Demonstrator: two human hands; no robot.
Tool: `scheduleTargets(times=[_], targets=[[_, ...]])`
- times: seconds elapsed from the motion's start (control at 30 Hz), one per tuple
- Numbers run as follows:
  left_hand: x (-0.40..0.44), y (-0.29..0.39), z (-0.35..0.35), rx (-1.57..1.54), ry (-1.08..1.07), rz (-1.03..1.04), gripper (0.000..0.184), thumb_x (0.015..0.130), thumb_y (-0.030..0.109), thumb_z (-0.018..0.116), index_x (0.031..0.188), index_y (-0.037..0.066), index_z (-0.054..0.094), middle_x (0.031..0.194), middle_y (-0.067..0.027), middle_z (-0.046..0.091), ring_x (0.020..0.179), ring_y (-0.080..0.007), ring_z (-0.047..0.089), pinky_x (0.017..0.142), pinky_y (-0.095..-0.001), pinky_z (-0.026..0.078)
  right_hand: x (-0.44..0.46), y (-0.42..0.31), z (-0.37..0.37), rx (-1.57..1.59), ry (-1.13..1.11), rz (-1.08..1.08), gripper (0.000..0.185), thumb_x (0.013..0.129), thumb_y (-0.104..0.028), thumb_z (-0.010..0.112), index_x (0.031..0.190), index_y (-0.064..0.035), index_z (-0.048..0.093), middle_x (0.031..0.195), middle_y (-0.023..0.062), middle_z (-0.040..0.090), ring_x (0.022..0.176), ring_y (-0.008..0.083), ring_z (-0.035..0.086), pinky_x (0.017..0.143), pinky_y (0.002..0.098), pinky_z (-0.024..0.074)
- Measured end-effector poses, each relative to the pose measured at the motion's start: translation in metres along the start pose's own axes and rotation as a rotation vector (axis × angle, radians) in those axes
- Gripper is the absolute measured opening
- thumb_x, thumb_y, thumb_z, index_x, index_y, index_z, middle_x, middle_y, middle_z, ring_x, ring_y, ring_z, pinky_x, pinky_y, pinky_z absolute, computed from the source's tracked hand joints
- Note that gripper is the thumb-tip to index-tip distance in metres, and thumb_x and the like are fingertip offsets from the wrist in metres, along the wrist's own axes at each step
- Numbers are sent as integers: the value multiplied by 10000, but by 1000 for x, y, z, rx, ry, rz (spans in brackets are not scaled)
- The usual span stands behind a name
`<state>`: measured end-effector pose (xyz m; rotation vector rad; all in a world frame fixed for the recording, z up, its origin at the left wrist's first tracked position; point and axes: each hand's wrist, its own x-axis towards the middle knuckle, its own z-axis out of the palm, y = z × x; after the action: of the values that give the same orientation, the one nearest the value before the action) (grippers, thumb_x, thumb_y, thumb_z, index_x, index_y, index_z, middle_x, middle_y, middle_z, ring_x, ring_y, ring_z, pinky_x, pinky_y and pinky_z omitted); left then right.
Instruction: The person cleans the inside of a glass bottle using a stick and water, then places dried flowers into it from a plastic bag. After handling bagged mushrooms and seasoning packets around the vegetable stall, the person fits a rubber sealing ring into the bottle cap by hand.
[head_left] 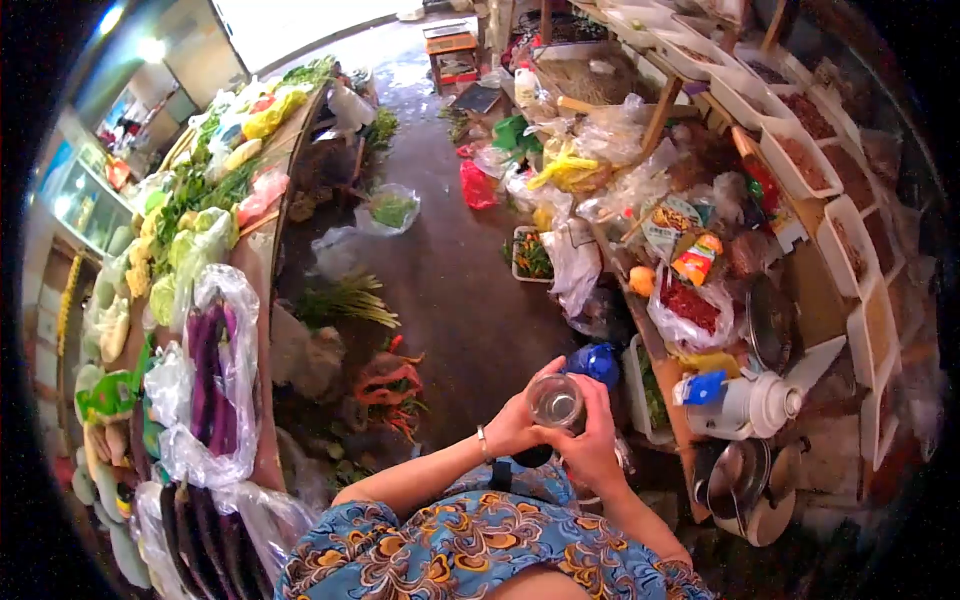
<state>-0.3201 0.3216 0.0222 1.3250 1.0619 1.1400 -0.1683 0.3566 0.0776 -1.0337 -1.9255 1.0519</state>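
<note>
Close in front of my body I hold a clear glass cup (556, 402), its round rim facing up toward me. My left hand (515, 422) curls around its left side, and a bracelet shows on that wrist. On the other side, my right hand (592, 432) wraps the cup with bent fingers. What is inside cannot be made out. Just beyond my right fingers is a shiny blue object (594, 365); its kind is unclear.
Long eggplants (212, 380) in plastic and cabbages line the left stall. Carrots (395, 415) and green stalks (350, 300) lie low beside the aisle (440, 270). On the right are a white flask (745, 405), a metal pot (738, 480), bagged red food (690, 308) and white trays (800, 160).
</note>
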Motion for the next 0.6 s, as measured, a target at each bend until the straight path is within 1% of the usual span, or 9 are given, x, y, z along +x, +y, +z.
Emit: scheduleTargets(times=[0.07, 0.1, 0.17, 0.27, 0.33, 0.37, 0.4, 0.47, 0.6], targets=[[22, -13, -16, 124, 94, 157, 900, 696, 199, 806, 1405, 74, 264, 1341, -92, 436, 1226, -198, 436, 1012, -333, 369, 29, 7, 3, -37, -42, -46, 705, 612, -128, 794, 1231, -24, 472, 1229, 136, 466, 1141, 282, 476, 977, 351, 385], [32, -23, -25, 130, 96, 150, 900, 696, 199, 806, 1405, 74, 264, 1341, -92, 436, 1226, -198, 436, 1012, -333, 369, 46, 12, 2, -7, -85, -72, 725, 638, -188, 789, 1268, -27, 468, 1293, 146, 441, 1182, 296, 454, 1002, 363, 364], [51, -35, -41, -63, 144, -97, 783, 689, 178, 812, 1315, 45, 361, 1348, -119, 413, 1192, -216, 469, 954, -342, 431, 80, 23, 1, 13, -148, -99, 724, 666, -206, 780, 1292, -48, 451, 1332, 151, 406, 1214, 312, 426, 1026, 376, 345], [88, -14, -72, -202, 231, -29, 706, 699, 145, 801, 1274, 55, 401, 1314, -110, 442, 1153, -196, 492, 903, -326, 476, 135, 38, -1, 62, -208, -154, 653, 735, -226, 742, 1300, -64, 455, 1384, 155, 370, 1259, 320, 389, 1063, 390, 304], [109, -4, -96, -256, 352, 12, 622, 688, 147, 795, 1221, 51, 490, 1269, -73, 484, 1150, -198, 482, 965, -353, 410, 170, 54, -8, 136, -204, -74, 596, 753, -233, 727, 1271, -60, 490, 1329, 148, 443, 1251, 298, 407, 1056, 385, 312], [111, -8, -118, -23, 455, -8, 582, 688, 142, 775, 1200, 50, 514, 1268, -66, 486, 1137, -190, 487, 953, -344, 416, 186, 68, -10, 213, -213, 10, 528, 774, -221, 706, 1239, -52, 522, 1239, 133, 522, 1195, 262, 466, 1024, 361, 350], [109, -10, -137, 208, 550, -35, 544, 688, 136, 756, 1179, 50, 538, 1268, -60, 488, 1124, -183, 493, 942, -335, 422, 203, 75, -16, 206, -273, 102, 480, 798, -121, 672, 1244, -33, 516, 1206, 92, 548, 1094, 187, 536, 956, 318, 409], [105, 0, -170, 200, 741, -94, 483, 675, 135, 728, 1129, 49, 587, 1252, -45, 507, 1108, -172, 496, 929, -306, 419, 232, 99, -23, 164, -407, 222, 454, 812, -111, 659, 1237, -32, 520, 1148, 76, 584, 1029, 161, 569, 911, 299, 439], [69, -13, -239, -1, 1081, -84, 584, 729, 29, 686, 1248, 58, 419, 1189, -121, 546, 1058, -183, 517, 873, -274, 436, 290, 128, -17, 133, -502, 316, 427, 816, -166, 668, 1206, -38, 550, 1078, 75, 612, 983, 159, 583, 876, 286, 457]])
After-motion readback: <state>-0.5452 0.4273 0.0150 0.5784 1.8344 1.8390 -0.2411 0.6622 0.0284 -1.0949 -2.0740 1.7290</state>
